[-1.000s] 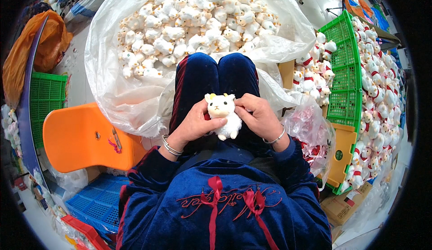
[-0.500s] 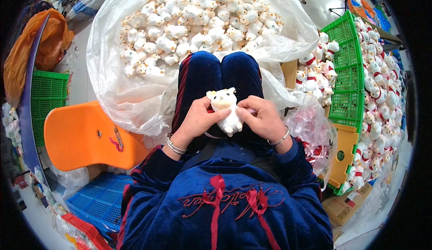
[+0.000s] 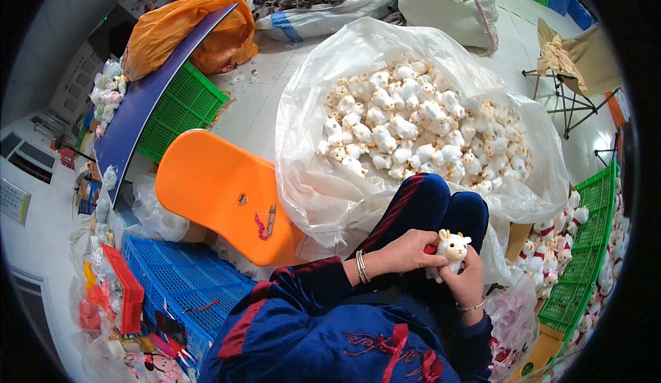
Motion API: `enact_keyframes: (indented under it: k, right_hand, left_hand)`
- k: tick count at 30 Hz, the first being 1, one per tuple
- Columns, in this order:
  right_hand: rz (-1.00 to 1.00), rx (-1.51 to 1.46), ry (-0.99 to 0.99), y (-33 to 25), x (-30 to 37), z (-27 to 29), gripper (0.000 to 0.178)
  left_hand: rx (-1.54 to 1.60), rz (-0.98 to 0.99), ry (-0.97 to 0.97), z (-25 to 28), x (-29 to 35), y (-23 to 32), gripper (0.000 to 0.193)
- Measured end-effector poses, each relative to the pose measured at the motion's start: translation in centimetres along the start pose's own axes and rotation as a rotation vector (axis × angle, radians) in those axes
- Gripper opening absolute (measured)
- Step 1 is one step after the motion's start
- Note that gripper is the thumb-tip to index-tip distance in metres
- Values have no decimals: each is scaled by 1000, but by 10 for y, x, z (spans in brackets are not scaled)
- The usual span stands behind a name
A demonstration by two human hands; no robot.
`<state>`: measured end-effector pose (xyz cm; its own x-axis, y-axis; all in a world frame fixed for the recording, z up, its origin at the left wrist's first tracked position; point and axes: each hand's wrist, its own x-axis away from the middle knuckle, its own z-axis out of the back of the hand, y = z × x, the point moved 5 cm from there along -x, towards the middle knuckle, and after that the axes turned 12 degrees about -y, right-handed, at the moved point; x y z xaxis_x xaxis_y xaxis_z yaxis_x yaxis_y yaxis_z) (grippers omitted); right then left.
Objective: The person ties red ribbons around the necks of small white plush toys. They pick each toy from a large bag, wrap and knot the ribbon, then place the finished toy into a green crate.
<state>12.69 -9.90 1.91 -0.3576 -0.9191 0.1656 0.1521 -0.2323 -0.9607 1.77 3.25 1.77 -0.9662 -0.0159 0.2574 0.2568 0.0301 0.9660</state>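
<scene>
Over my lap, a small white plush sheep [image 3: 452,245] with little ears and dark eyes faces up between my hands. My left hand [image 3: 407,251] pinches its side, and a bit of red ribbon [image 3: 431,249] shows by those fingers. My right hand [image 3: 468,280] is closed round the toy's lower body from the other side, hiding part of it. Past my knees, a large clear plastic bag [image 3: 310,100] lies spread open with a heap of similar white plush toys [image 3: 406,128], on which I see no red ribbons.
An orange chair [image 3: 206,183] stands left, bearing thread snips [image 3: 270,219] and a pink-red cord [image 3: 260,228]. Blue crates [image 3: 186,280] lie below it. At right are a green crate [image 3: 585,245], plush toys with red scarves [image 3: 551,252], and a plastic bag of ribbons [image 3: 513,321].
My view has swung to the left, so the lap, toy and bag appear farther right. Both hands keep hold of the plush sheep, which is now tilted differently, with the right hand lower on it.
</scene>
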Motion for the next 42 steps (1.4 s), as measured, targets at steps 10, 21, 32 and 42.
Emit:
enact_keyframes:
  k: [10, 21, 32, 42]
  right_hand:
    - [-15, 5, 35, 3, 6, 1, 31]
    - [488, 263, -136, -66, 20, 55, 14]
    - [1159, -22, -693, -221, 123, 99, 34]
    - [1133, -59, -760, -230, 141, 95, 52]
  left_hand:
    - [-224, -4, 108, 2, 5, 11, 42]
    - [1, 78, 21, 3, 2, -26, 34]
    - [211, -58, 0, 1, -7, -52, 54]
    - [115, 6, -34, 5, -4, -56, 62]
